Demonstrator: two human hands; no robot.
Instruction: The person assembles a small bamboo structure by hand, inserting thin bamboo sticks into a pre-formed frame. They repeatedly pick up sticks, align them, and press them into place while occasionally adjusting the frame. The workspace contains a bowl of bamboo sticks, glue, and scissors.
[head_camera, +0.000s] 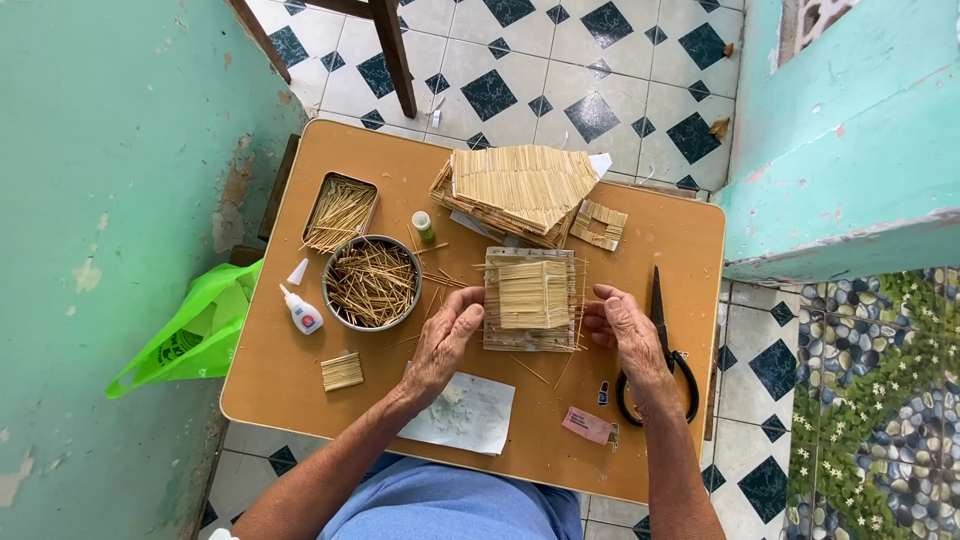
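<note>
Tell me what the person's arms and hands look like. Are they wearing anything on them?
Both arms are bare from elbow to fingers, with no sleeves reaching them. The left hand and the right hand wear no gloves, and no rings, watch or bracelet can be seen. The hands look wrinkled and veiny. A light blue garment shows at the lap.

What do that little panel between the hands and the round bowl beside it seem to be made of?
The panel looks like pale, thin wooden sticks laid in matte rows, with loose ends poking out. The round bowl appears metal, judging by its shiny grey rim. It holds loose sticks of the same kind.
</note>
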